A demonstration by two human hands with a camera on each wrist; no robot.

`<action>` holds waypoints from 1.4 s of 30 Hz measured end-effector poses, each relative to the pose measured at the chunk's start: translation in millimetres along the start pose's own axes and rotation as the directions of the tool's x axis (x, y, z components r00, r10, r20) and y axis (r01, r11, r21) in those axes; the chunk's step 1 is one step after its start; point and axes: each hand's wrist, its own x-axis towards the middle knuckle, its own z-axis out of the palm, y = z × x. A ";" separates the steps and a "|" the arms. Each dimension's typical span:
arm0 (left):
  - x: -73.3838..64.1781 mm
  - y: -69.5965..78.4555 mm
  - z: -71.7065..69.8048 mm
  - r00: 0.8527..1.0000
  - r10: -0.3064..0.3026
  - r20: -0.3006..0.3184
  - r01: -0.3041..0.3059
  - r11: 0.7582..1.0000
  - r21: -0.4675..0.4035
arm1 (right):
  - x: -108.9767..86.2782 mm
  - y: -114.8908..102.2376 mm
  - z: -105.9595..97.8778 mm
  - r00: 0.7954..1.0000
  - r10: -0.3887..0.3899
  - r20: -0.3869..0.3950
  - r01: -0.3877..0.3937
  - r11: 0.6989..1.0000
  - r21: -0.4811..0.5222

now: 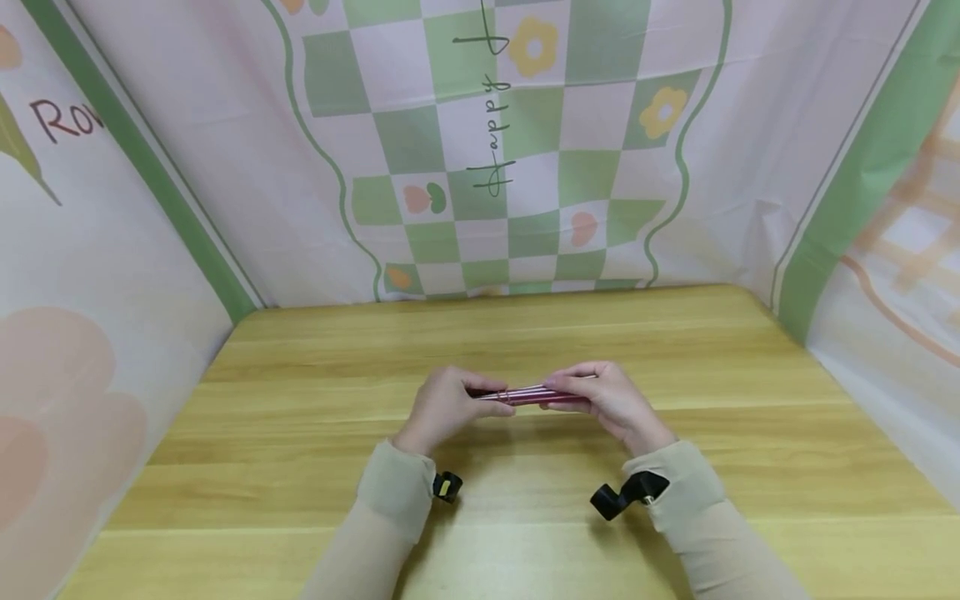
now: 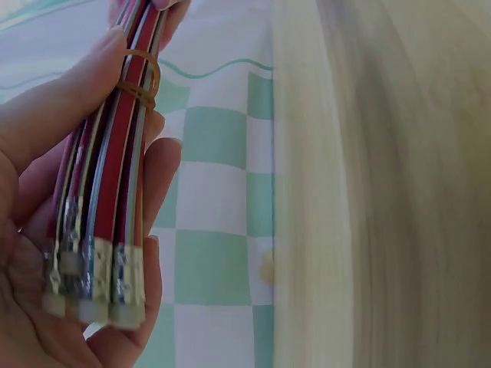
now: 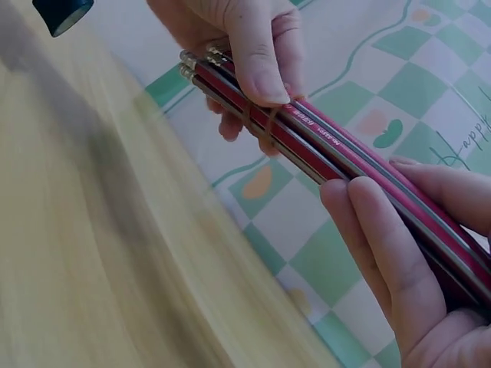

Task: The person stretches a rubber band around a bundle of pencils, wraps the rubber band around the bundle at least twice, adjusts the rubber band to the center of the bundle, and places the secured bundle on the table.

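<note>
Both hands hold a bundle of red and silver-striped pencils (image 1: 531,396) level above the wooden table. My left hand (image 1: 442,408) grips the eraser end, its thumb lying along the top of the pencils. White erasers with silver ferrules (image 2: 111,276) show over the left palm. A brown rubber band (image 2: 140,92) loops round the bundle, close to the left thumb tip. My right hand (image 1: 611,402) holds the other end between thumb and fingers, as the right wrist view shows. The far tips of the pencils are hidden in that hand.
The wooden table (image 1: 300,467) runs under both forearms. Cloth hangings with green checks (image 1: 480,167) stand behind it, and printed cloth also hangs at the left and right sides. A black wrist camera (image 1: 630,493) sits at the right cuff, another (image 1: 447,487) at the left.
</note>
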 end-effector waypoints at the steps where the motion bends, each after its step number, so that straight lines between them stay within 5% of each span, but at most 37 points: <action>1: 0.0 0.6 1.3 1.000 0.020 0.002 -0.020 0.999 0.030 | 0.6 1.5 1.0 1.000 0.004 -0.002 -0.004 1.000 -0.006; 9: -0.5 2.0 7.6 0.997 0.064 0.031 -0.066 0.995 0.074 | 4.3 10.0 4.9 1.000 0.009 0.012 -0.009 1.000 -0.003; 18: -2.6 2.0 -2.5 0.999 -0.014 0.044 0.010 0.995 0.098 | 1.7 6.5 -0.3 0.999 0.012 0.031 -0.012 1.000 0.022; 31: 0.1 7.9 12.5 0.996 0.089 0.009 -0.088 0.962 0.260 | 5.8 12.7 8.1 1.000 -0.006 -0.010 0.005 0.996 -0.085; 37: 0.7 9.5 16.6 0.992 0.125 0.001 -0.121 0.956 0.269 | 6.9 14.4 10.0 1.000 -0.001 -0.008 0.000 0.997 -0.074; 42: -1.2 9.3 8.5 0.995 0.095 0.014 -0.095 0.962 0.254 | 6.5 12.8 8.3 1.000 0.006 -0.005 -0.006 0.999 -0.034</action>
